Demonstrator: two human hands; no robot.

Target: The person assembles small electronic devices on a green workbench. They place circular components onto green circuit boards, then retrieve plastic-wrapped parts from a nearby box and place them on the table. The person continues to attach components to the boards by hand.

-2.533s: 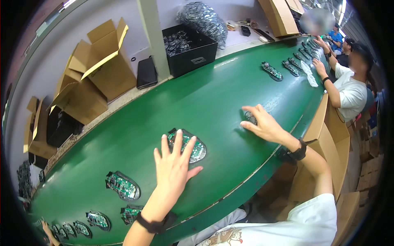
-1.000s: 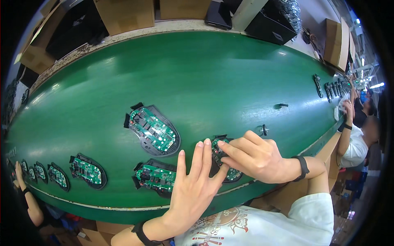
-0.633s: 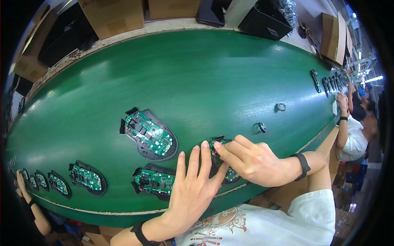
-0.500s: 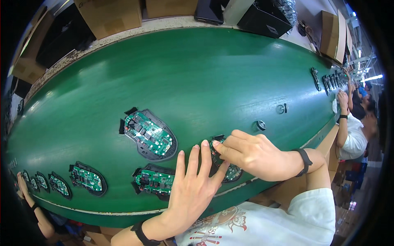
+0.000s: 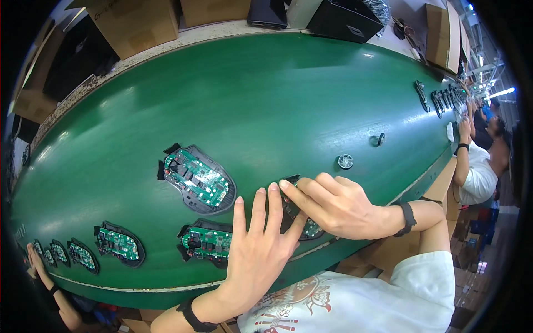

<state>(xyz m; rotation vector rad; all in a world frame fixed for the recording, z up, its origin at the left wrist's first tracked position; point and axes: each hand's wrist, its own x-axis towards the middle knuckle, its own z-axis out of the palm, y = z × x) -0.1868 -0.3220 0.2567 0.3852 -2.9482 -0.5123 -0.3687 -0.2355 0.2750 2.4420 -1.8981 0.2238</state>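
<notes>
Just below and right of the frame's centre, a circuit board in a dark shell (image 5: 312, 229) sits on the green work surface (image 5: 266, 111), partly hidden by my hands. My left hand (image 5: 256, 252) has its fingers apart, thumb reaching to the shell. My right hand (image 5: 344, 208) curls over the board, fingers bent; I cannot tell whether they pinch anything. Two small wheels (image 5: 345, 161) lie right of centre, other boards (image 5: 201, 177) left and lower left.
</notes>
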